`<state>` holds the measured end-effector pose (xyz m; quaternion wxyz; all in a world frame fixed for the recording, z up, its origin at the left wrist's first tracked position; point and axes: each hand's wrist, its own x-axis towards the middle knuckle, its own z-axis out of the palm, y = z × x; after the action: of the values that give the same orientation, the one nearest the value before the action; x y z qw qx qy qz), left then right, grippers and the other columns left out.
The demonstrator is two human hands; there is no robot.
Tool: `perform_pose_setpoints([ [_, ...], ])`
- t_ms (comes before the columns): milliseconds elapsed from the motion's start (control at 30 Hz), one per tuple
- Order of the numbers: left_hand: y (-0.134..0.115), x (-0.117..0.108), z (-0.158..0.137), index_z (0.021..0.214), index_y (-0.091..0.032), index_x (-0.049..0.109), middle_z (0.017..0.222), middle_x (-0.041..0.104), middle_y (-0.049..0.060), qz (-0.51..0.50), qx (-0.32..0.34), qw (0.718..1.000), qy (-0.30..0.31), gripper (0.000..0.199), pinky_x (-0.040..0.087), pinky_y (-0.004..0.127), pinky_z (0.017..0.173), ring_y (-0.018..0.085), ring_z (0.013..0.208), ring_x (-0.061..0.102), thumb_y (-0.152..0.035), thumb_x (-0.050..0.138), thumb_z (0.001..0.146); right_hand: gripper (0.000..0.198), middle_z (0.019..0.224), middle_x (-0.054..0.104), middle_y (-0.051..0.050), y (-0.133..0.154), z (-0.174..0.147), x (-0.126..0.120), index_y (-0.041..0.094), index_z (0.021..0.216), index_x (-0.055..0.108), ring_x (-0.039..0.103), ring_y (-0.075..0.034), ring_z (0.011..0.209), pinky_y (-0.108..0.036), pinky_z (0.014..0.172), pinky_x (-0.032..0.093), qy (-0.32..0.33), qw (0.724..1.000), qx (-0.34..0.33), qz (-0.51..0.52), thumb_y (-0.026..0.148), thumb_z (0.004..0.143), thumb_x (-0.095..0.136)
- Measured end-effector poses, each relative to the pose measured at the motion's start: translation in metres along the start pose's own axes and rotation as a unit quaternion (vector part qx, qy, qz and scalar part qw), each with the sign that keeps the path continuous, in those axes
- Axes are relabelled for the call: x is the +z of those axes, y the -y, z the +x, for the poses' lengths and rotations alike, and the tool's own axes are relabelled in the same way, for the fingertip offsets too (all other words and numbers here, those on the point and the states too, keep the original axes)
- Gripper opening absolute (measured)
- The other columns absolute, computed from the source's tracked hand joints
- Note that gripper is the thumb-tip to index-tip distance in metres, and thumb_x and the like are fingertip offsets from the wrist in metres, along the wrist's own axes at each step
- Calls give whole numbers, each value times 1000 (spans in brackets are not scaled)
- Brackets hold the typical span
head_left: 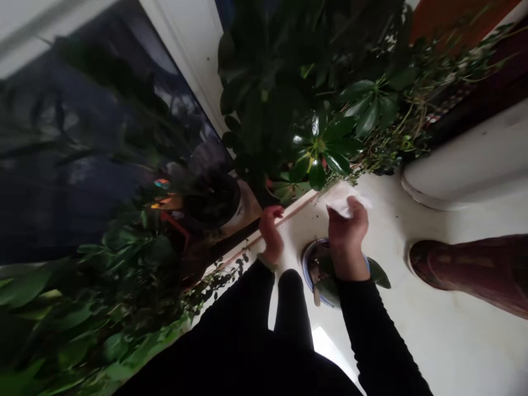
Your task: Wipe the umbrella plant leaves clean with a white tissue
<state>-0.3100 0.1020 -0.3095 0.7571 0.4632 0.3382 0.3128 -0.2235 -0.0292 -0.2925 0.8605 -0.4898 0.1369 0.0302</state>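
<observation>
My right hand (348,231) is closed on a white tissue or thin cloth (342,201), low over the pale floor beside a wooden ledge (297,206). Below that hand and partly hidden by my forearm stands a blue-rimmed pot (305,267) holding soil and broad dark leaves (378,273). A short wooden stick or handle (317,297) leans at its near rim. My left hand (272,234) rests at the ledge with bent fingers and holds nothing I can see. Just beyond it, a glossy umbrella plant (319,146) overhangs the ledge.
Leafy plants (119,324) crowd the left, near a dark window (103,126). A dark pot (214,201) stands on the ledge. A white rounded base (462,165) is at the right. Another person's boot (437,264) stands on the floor (454,341).
</observation>
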Motion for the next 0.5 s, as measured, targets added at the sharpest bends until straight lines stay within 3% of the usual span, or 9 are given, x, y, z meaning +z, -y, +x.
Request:
perform_pose_setpoints([
  [133, 2, 9, 31, 92, -24, 77, 87, 70, 4, -37, 162, 985, 34, 39, 51, 27, 79, 16, 84, 66, -32, 43, 109, 18, 106, 71, -2, 0, 38, 22, 27, 92, 66, 71, -23, 114, -36, 88, 63, 7, 992, -100, 76, 35, 77, 68],
  [333, 13, 27, 63, 89, -24, 72, 89, 68, 5, -131, 214, 967, 50, 36, 51, 28, 75, 16, 79, 63, -47, 51, 107, 12, 95, 70, 0, -11, 84, 53, 26, 89, 67, 73, -18, 89, -30, 72, 62, 88, 975, -173, 107, 32, 79, 65],
  [433, 16, 33, 75, 91, -24, 72, 89, 69, 4, -183, 252, 946, 93, 36, 51, 28, 72, 15, 77, 63, -52, 55, 104, 7, 89, 70, 0, -12, 94, 57, 25, 85, 67, 70, -17, 79, -27, 61, 58, 121, 968, -192, 107, 30, 82, 63],
  [500, 15, 36, 81, 92, -22, 72, 93, 71, 4, -197, 274, 933, 122, 36, 51, 27, 71, 14, 77, 62, -54, 58, 102, 4, 88, 73, 0, -11, 97, 56, 26, 83, 68, 72, -17, 79, -28, 61, 60, 140, 963, -201, 114, 26, 80, 65],
])
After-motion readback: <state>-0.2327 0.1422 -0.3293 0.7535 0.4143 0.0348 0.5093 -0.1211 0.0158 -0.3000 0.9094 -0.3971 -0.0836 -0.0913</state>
